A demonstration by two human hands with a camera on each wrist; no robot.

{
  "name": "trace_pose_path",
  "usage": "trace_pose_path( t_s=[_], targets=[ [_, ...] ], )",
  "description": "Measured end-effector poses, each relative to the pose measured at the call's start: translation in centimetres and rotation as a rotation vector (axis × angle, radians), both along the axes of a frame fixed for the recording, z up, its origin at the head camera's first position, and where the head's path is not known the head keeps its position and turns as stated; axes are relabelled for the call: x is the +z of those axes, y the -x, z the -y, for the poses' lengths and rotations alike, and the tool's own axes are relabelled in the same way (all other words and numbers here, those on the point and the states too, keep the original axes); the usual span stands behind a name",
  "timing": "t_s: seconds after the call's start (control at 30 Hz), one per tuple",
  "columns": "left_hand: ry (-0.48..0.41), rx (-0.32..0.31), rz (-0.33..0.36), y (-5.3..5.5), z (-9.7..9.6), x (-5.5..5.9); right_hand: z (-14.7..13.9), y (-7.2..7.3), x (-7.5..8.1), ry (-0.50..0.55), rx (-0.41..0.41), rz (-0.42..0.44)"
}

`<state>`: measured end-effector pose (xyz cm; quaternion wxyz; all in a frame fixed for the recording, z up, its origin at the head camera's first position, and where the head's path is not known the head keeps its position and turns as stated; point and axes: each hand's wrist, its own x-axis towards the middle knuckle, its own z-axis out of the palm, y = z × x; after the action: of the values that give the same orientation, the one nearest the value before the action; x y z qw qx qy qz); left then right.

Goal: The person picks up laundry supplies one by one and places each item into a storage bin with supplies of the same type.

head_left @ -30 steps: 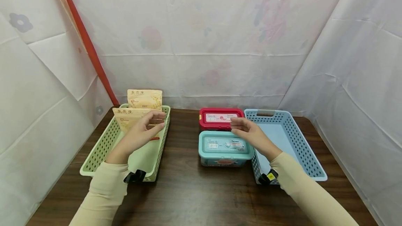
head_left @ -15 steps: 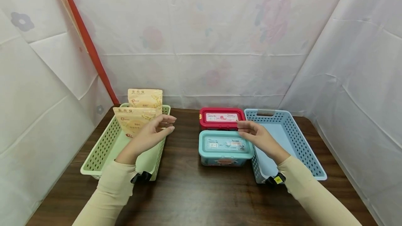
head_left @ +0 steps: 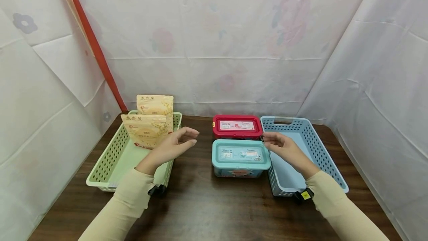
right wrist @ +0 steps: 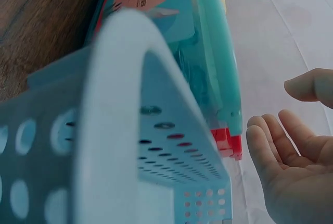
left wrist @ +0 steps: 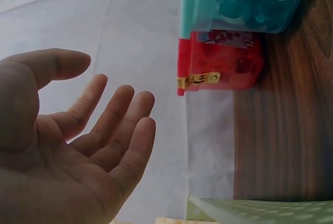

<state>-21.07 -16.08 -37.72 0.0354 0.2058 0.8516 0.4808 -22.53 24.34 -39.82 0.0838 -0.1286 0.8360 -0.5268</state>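
Note:
In the head view my left hand [head_left: 168, 148] hovers by the right rim of the green basket [head_left: 113, 159], its fingers loosely bent and holding nothing. Two yellow pouches, a front one [head_left: 145, 131] and a back one [head_left: 155, 103], stand in the far part of that basket. My right hand [head_left: 289, 151], likewise with nothing in it, hangs over the left side of the blue basket [head_left: 322, 155]. Between the baskets sits a teal-lidded box [head_left: 240, 157], with a red-lidded box [head_left: 237, 126] behind it. In the left wrist view, space separates the left hand [left wrist: 88, 135] from both boxes.
Both baskets and boxes rest on a dark wooden table [head_left: 200, 203]. A pale floral cloth [head_left: 214, 47] hangs behind and on both sides. A red strip [head_left: 93, 44] slants down the left corner. The right wrist view shows the blue basket's rim [right wrist: 119, 78] close up.
My left hand has moved right, from over the green basket to its right rim, uncovering the front pouch. My right hand has drawn right, off the boxes' lids to over the blue basket.

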Motion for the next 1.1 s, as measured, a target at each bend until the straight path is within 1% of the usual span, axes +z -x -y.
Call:
trace_pose_path(
  t_s=[0.27, 0.43, 0.57, 0.67, 0.77, 0.9, 1.0, 1.1],
  targets=[
    [-0.027, -0.021, 0.057, 0.2, -0.8, -0.4, -0.5, -0.4, 0.0, -0.007, -0.018, 0.027],
    [-0.020, -0.030, 0.063, 0.4, -1.2, -0.7, -0.8, -0.6, -0.1, -0.024, -0.018, 0.028],
    [-0.011, -0.029, 0.098, 0.7, -1.6, -1.2, -1.1, -0.6, -0.1, -0.049, -0.009, 0.033],
    [-0.030, -0.031, 0.148, 1.1, -1.9, -1.6, -1.3, -0.6, -0.1, -0.070, 0.002, 0.042],
    [-0.076, -0.044, 0.201, 1.5, -2.1, -2.0, -1.5, -0.5, -0.1, -0.086, 0.016, 0.056],
    [-0.147, -0.035, 0.303, 1.9, -2.5, -2.4, -1.4, -0.5, 0.0, -0.106, 0.015, 0.085],
    [-0.176, -0.021, 0.369, 1.9, -3.0, -2.6, -1.4, -0.4, 0.0, -0.118, 0.009, 0.107],
    [-0.182, -0.017, 0.404, 1.8, -3.4, -2.9, -1.3, -0.4, 0.0, -0.119, 0.005, 0.127]
  ],
)
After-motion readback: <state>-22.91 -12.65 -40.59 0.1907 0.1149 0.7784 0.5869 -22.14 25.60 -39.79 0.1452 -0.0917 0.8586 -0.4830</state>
